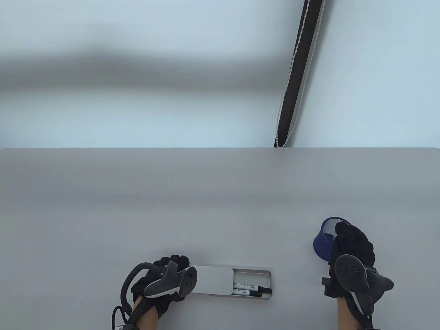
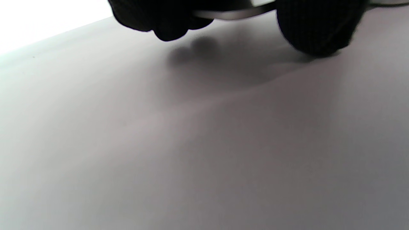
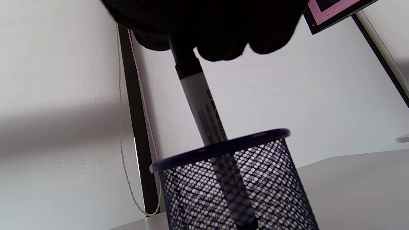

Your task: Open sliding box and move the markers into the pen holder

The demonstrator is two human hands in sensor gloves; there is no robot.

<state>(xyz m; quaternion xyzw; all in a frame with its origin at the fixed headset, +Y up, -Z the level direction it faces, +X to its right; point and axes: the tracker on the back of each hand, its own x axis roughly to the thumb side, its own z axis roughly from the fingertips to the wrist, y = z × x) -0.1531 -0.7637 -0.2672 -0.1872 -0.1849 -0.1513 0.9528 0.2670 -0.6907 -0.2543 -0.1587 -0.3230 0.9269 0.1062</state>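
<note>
A silver sliding box (image 1: 252, 273) lies near the table's front edge, its lid (image 1: 213, 280) slid left so the right end stands uncovered. Two black-capped markers (image 1: 249, 288) lie inside. My left hand (image 1: 168, 275) grips the box's left end; in the left wrist view its fingers (image 2: 316, 28) curl round the metal edge (image 2: 230, 14). My right hand (image 1: 350, 240) hovers over the blue mesh pen holder (image 1: 325, 237), pinching a marker (image 3: 204, 111) by its top. The marker's lower half stands inside the pen holder (image 3: 243, 185), tilted.
A dark window frame (image 1: 295, 75) with a beaded cord rises behind the table's far edge (image 1: 206, 148). A monitor corner (image 3: 338, 12) shows at the top right of the right wrist view.
</note>
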